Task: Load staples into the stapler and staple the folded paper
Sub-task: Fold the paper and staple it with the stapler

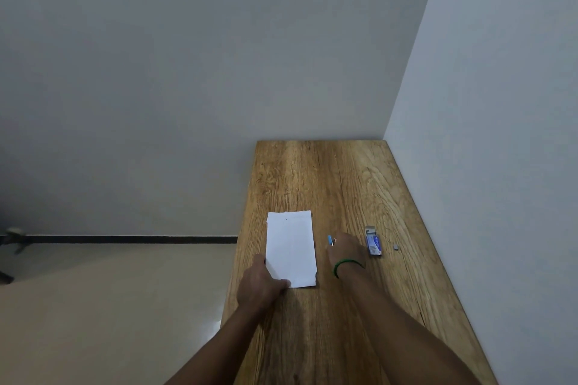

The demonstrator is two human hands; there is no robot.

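Observation:
A folded white paper [291,247] lies flat on the wooden table [328,184]. My left hand [261,284] holds its near left corner, with the thumb on top of the sheet. To the right of the paper, my right hand [347,248] grips a blue stapler [330,240]. Only the stapler's blue and metal tip shows past the fingers. A small opened staple box [373,242] lies just right of that hand. A tiny grey strip of staples [396,247] sits on the table beyond the box.
The table stands in a corner, with a wall [500,134] along its right edge and another behind its far edge. Its left edge drops to a beige floor [109,306]. A green band circles my right wrist [345,266].

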